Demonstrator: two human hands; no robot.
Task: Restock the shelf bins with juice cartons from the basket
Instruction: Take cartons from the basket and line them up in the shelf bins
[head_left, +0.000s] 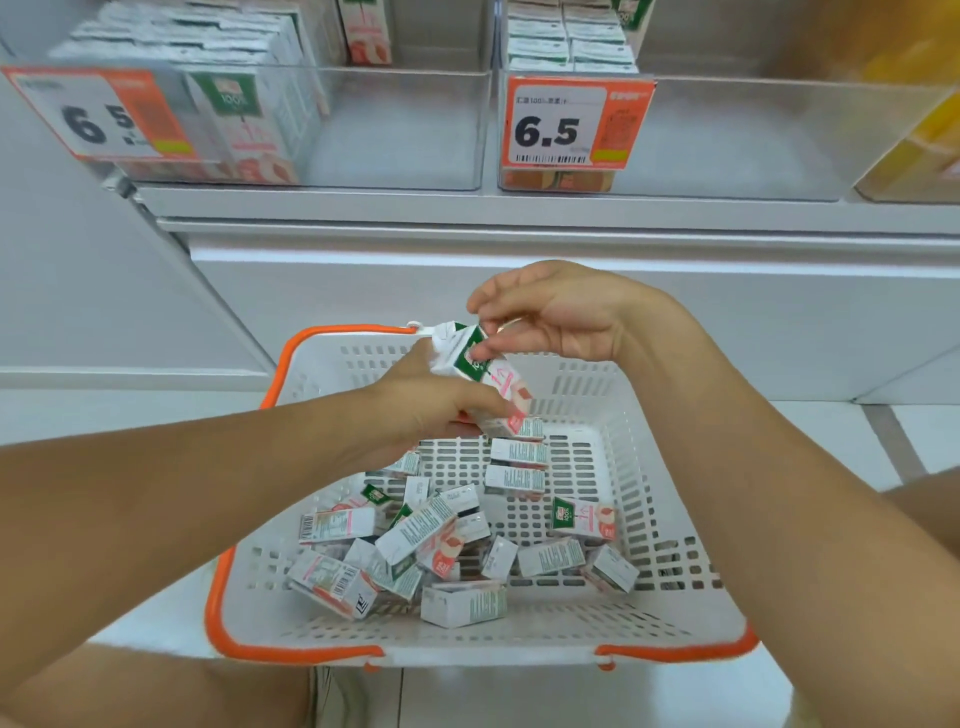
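A white basket (670, 525) with an orange rim sits low in front of me, with several small white, green and pink juice cartons (415, 540) lying loose in it. My left hand (421, 405) grips one juice carton (485, 376) from below, tilted, above the basket's far side. My right hand (550, 317) pinches the same carton's top with thumb and fingertips. Above, a clear shelf bin (405, 130) holds a row of cartons at its left and stands bare on its right. A second clear bin (727, 140) sits to its right.
Orange price tags reading 6.5 hang on the left bin (104, 114) and the second bin (571, 124). A bin with yellow cartons (919, 150) is at far right. The white shelf ledge (519, 223) juts out above the basket. The floor is white tile.
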